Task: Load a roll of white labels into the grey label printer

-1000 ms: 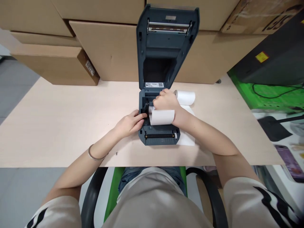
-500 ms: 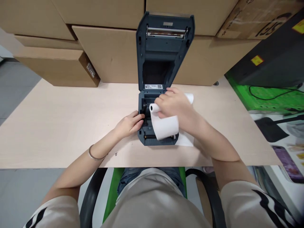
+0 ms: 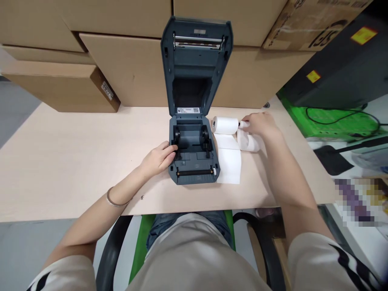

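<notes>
A dark grey label printer (image 3: pixel 195 157) stands on the table with its lid (image 3: pixel 191 64) raised, and its paper bay holds no roll. My left hand (image 3: pixel 157 161) grips the left side of the printer, fingertips over the inner edge of the bay. To the right of the printer, my right hand (image 3: pixel 262 123) is closed on a thin white paper roll (image 3: pixel 244 125) whose loose strip (image 3: pixel 250 142) curls onto the table. Just left of that hand lies a thicker white label roll (image 3: pixel 227 125), its unrolled strip (image 3: pixel 229 165) running towards me beside the printer.
Cardboard boxes (image 3: pixel 127 68) form a wall behind the table (image 3: pixel 75 161). A smaller box (image 3: pixel 57 91) stands at the back left. On the right are a dark case (image 3: pixel 333 64), a green box (image 3: pixel 342 123) with a black cable, and a black flat-ended tool (image 3: pixel 333 159).
My right hand has carried the thin paper roll from above the printer bay to the table on the right. This uncovers the bay and thicker roll. My left hand stays on the printer.
</notes>
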A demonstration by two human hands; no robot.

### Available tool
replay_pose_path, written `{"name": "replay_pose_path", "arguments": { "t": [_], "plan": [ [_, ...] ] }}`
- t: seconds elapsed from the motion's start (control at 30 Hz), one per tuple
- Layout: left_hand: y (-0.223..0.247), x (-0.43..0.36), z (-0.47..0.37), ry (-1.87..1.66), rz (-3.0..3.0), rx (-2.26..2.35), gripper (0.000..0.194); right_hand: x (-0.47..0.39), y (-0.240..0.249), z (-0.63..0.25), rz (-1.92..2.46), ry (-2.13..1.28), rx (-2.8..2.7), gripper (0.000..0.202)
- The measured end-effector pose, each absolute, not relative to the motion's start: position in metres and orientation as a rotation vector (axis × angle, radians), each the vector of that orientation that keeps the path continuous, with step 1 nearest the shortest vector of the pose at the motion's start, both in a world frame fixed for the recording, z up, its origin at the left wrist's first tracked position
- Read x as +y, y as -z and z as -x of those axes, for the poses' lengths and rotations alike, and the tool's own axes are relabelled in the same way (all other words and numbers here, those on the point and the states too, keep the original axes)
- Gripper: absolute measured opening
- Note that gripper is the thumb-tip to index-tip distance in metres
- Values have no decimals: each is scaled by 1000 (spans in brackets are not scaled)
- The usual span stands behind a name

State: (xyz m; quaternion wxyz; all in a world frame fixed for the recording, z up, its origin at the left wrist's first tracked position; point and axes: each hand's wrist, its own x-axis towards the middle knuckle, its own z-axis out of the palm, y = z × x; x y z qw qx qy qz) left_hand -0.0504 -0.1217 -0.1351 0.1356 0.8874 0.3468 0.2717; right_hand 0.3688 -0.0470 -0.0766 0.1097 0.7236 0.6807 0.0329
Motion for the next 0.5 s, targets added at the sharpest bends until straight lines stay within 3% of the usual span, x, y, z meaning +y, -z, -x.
{"name": "replay_pose_path", "arguments": {
  "t": [0.33, 0.5],
  "plan": [
    [135, -122, 50, -857, -2641, 970, 50, -40, 90, -373, -2143, 108, 1996, 48],
    [136, -121, 50, -852, -2630, 971, 52, -46, 69, -371, -2116, 189, 2105, 78]
  ]
}}
